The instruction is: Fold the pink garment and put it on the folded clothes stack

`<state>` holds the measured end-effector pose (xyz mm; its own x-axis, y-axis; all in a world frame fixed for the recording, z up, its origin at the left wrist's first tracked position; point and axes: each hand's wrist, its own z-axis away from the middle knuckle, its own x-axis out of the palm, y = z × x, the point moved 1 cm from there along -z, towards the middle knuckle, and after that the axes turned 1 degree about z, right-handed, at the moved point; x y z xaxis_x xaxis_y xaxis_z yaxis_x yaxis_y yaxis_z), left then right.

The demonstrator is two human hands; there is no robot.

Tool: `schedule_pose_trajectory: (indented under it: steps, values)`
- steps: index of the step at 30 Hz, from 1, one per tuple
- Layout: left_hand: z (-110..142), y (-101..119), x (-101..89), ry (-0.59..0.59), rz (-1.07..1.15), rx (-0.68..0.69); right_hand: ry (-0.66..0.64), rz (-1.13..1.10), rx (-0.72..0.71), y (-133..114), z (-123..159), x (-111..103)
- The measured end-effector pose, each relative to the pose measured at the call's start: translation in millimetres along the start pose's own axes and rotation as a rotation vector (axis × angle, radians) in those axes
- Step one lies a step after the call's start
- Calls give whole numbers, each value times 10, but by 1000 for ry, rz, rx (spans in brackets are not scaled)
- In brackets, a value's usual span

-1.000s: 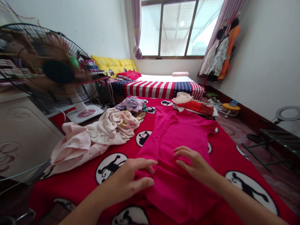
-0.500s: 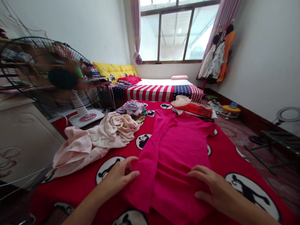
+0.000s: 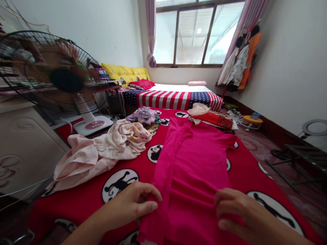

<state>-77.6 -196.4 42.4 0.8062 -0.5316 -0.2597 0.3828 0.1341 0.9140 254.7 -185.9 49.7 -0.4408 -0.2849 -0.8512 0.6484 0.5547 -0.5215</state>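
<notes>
A bright pink short-sleeved shirt (image 3: pixel 196 163) lies spread on a red blanket (image 3: pixel 84 207) with round black-and-white figures. Its left part is folded inward in a long strip, and wrinkles cross the lower half. My left hand (image 3: pixel 133 204) is at the shirt's left edge, thumb and fingers curved with a gap between them. Over the lower right edge is my right hand (image 3: pixel 237 211), a little blurred, its fingers bent and apart from the thumb. Neither hand visibly grips the cloth.
Crumpled pale clothes (image 3: pixel 112 143) lie on the left, and folded garments (image 3: pixel 214 119) at the far right. A fan (image 3: pixel 66 81) stands left of the blanket. Behind is a bed with a striped cover (image 3: pixel 163 99). A green folding chair (image 3: pixel 301 160) stands right.
Both hands have come nearer along the shirt's sides, the left also slightly right. The shirt's lower end now reaches the bottom of the picture, and the view has shifted slightly.
</notes>
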Motion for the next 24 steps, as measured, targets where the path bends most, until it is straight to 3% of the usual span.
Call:
schedule_pose_trajectory:
  steps: [3,7,11,14,17,21,24]
  values:
    - [-62,30,-4,20,129,60,-12,30,-26,-121,-387,262]
    - [-100,38,28,34,237,106,144,139,-121,-173,-867,596]
    - [-84,29,76,68,271,117,274,230,-273,-185,-1177,721]
    - [-57,28,78,61,288,86,344,213,-434,-185,-1233,664]
    - [-59,1,10,80,243,62,380,106,-458,-139,-1154,547]
    - [-156,-102,-175,286,52,82,282,60,-393,-74,-982,509]
    - [-266,-176,-287,399,-79,112,184,160,-462,-113,-906,622]
